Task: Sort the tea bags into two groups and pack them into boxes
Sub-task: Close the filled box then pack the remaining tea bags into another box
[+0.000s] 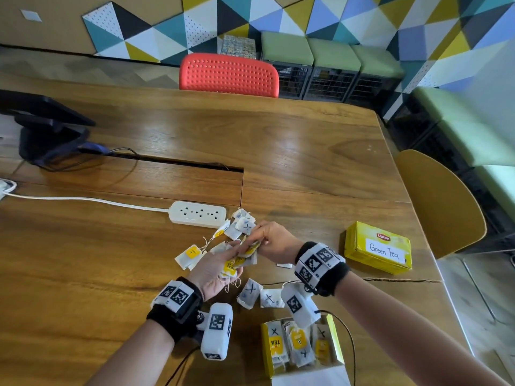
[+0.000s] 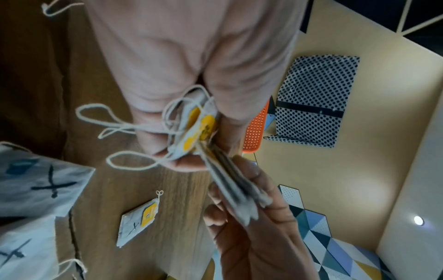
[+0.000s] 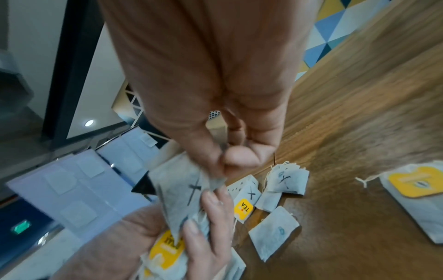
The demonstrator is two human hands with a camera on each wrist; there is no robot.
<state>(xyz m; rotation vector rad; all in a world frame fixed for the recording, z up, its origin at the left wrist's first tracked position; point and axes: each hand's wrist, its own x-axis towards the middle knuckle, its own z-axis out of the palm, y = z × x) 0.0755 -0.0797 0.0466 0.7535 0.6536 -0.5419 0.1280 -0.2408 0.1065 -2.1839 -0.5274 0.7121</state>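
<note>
My left hand (image 1: 230, 259) lies palm up over the table and holds a stack of tea bags (image 1: 232, 267) with yellow tags. My right hand (image 1: 257, 242) reaches in from the right and pinches a tea bag marked X (image 3: 184, 189) at the top of that stack. In the left wrist view the stack's strings (image 2: 124, 127) dangle below my left hand (image 2: 203, 145). Loose tea bags (image 1: 243, 222) lie around both hands. An open yellow box (image 1: 335, 344) near me holds several upright bags. A closed yellow box labelled Green Tea (image 1: 377, 247) sits to the right.
A white power strip (image 1: 198, 213) with its cable lies just behind the loose bags. A dark monitor stand (image 1: 47, 135) is at the far left. A red chair (image 1: 228, 75) and a yellow chair (image 1: 440, 207) stand at the wooden table's (image 1: 292, 151) edges.
</note>
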